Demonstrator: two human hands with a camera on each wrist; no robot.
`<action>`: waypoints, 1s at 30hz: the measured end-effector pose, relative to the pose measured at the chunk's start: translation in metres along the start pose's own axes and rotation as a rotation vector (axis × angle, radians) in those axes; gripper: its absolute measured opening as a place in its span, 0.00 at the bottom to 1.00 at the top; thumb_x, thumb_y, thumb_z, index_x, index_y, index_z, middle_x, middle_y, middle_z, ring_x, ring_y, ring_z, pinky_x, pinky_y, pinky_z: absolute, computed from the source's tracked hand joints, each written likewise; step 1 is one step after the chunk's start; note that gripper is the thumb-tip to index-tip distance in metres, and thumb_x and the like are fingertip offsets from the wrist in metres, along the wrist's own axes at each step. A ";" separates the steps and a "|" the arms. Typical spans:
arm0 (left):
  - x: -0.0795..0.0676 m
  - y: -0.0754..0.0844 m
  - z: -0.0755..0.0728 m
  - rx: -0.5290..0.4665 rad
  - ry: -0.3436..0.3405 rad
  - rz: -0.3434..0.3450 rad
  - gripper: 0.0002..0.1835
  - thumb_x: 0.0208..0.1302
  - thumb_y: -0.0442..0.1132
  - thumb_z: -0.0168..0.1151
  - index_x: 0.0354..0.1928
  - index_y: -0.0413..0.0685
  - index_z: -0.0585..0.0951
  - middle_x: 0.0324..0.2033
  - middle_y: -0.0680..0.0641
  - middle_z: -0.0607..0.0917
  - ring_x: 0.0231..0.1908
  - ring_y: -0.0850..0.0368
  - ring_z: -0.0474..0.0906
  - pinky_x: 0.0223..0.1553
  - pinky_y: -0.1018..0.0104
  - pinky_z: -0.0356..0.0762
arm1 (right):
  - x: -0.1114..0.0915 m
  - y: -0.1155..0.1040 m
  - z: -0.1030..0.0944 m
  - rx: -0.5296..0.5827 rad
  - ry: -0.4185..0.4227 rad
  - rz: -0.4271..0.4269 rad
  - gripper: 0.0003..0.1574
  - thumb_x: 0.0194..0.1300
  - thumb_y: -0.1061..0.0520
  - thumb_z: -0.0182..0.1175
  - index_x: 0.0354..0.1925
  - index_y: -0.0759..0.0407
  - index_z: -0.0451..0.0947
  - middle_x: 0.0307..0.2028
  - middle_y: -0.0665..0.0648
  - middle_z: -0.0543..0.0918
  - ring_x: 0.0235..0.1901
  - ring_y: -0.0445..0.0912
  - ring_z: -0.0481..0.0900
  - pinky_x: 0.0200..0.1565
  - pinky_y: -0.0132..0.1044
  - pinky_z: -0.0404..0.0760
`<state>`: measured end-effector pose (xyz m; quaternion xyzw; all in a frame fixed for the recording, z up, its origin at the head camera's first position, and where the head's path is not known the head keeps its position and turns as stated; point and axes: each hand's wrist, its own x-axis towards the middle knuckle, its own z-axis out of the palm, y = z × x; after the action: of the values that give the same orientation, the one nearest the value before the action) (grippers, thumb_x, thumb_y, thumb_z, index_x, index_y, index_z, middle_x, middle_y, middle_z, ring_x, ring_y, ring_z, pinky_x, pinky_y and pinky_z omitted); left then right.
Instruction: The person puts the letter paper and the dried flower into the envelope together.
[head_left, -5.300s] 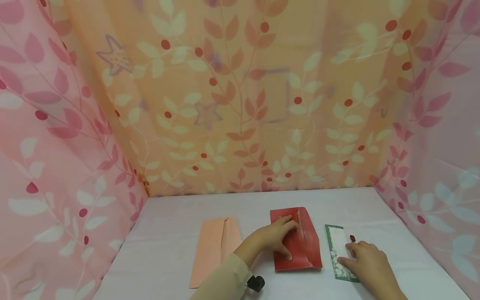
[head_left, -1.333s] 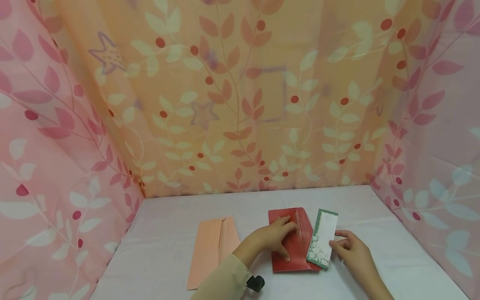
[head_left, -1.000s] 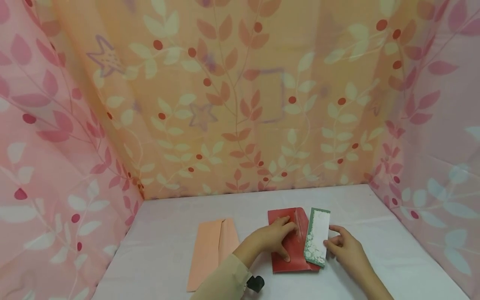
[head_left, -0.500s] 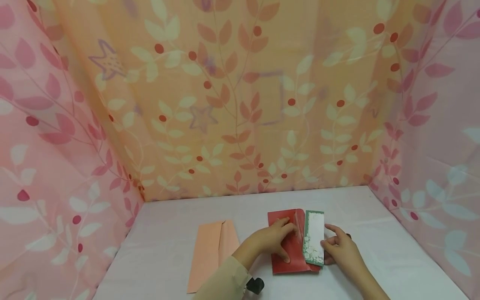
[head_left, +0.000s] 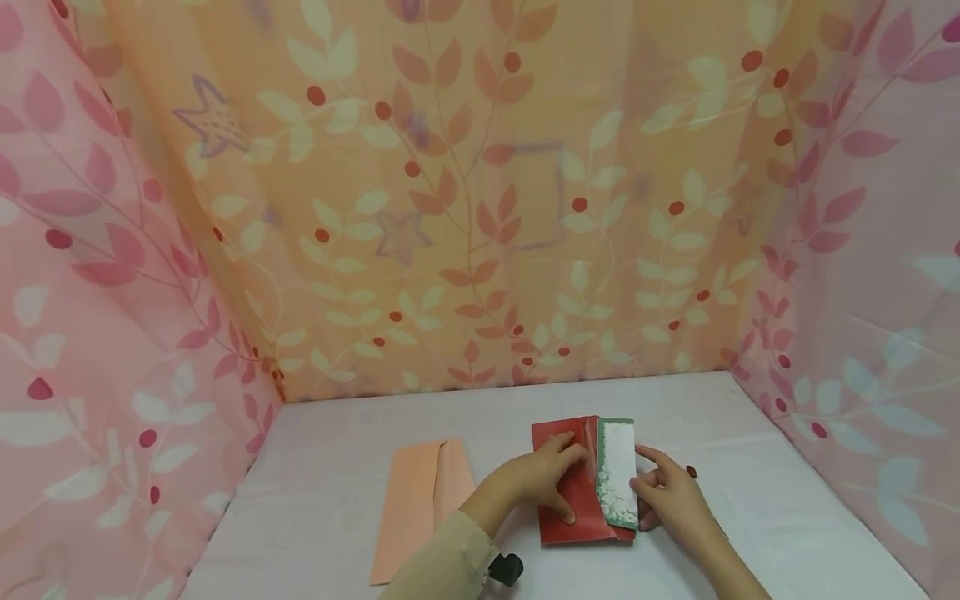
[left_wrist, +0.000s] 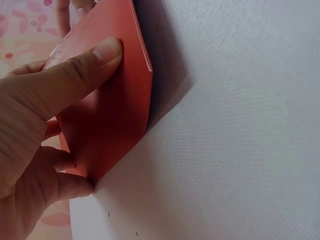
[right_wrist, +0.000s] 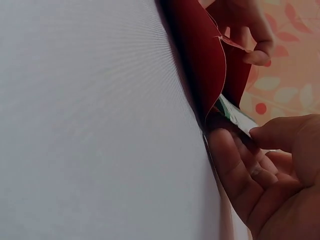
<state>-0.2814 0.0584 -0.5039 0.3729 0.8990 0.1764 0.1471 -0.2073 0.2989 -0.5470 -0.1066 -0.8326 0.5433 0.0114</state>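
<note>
A red envelope [head_left: 562, 532] lies on the white table with its opening side facing right. My left hand [head_left: 542, 482] grips it; the left wrist view shows the thumb [left_wrist: 107, 52] pressed flat on the red paper and fingers at its far edge. A white card with a green floral border [head_left: 618, 473] is pinched by my right hand [head_left: 675, 493] along its right edge. In the right wrist view the card [right_wrist: 236, 115] reaches into the parted mouth of the envelope [right_wrist: 200, 55]. The card's inner end is hidden there.
A peach envelope [head_left: 411, 508] lies to the left, partly behind my left sleeve [head_left: 442, 560]. A black device [head_left: 506, 569] sits at the left wrist. Patterned curtains [head_left: 480, 208] enclose the table [head_left: 330, 450] at back and sides.
My right hand picked up the card from the table at right and brought it left to the red envelope's opening, its edge now at the mouth. My left hand stays on the envelope.
</note>
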 end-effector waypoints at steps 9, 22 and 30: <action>-0.001 0.001 -0.001 0.012 0.001 0.005 0.43 0.39 0.59 0.77 0.60 0.81 0.64 0.73 0.56 0.53 0.68 0.55 0.59 0.51 0.53 0.79 | 0.003 -0.003 0.008 -0.018 0.004 -0.025 0.38 0.61 0.60 0.63 0.67 0.51 0.61 0.29 0.59 0.81 0.20 0.51 0.80 0.19 0.44 0.81; 0.000 -0.004 0.001 0.019 0.044 0.037 0.44 0.37 0.59 0.77 0.60 0.80 0.64 0.73 0.58 0.54 0.67 0.57 0.60 0.52 0.56 0.79 | 0.010 -0.004 0.014 -0.149 0.044 -0.015 0.37 0.57 0.60 0.60 0.64 0.54 0.63 0.25 0.56 0.77 0.13 0.49 0.77 0.16 0.41 0.79; 0.001 -0.008 0.002 0.020 0.062 0.046 0.44 0.37 0.60 0.77 0.59 0.80 0.64 0.73 0.59 0.54 0.67 0.57 0.61 0.51 0.57 0.79 | 0.011 -0.004 0.012 -0.154 0.052 0.003 0.38 0.54 0.61 0.58 0.64 0.56 0.63 0.25 0.56 0.77 0.15 0.48 0.77 0.17 0.41 0.79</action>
<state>-0.2864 0.0544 -0.5098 0.3890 0.8961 0.1823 0.1112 -0.2206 0.2884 -0.5498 -0.1223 -0.8711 0.4750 0.0240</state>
